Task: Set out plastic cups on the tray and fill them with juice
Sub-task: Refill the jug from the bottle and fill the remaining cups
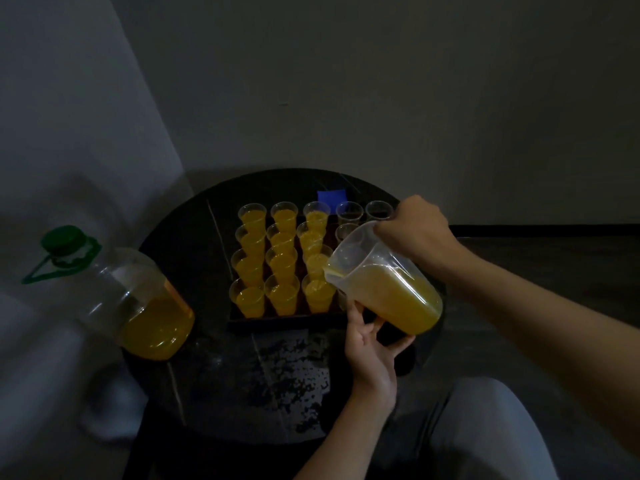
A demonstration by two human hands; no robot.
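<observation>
A dark tray [287, 320] on a round black table holds rows of clear plastic cups. The three left columns, like the cup [282, 296], are full of orange juice. Empty cups [349, 212] stand at the tray's far right. My right hand [417, 233] grips the handle of a clear pitcher [388, 289], half full of juice and tilted left, its spout over the third column. My left hand [370, 344] supports the pitcher's underside from below, fingers spread against it. Cups behind the pitcher are hidden.
A large clear jug [138, 299] with a green cap and some juice stands at the table's left edge [145, 386]. A blue object [331, 196] lies behind the tray. My grey-clad knee [491, 431] is at the lower right. Walls close in behind and to the left.
</observation>
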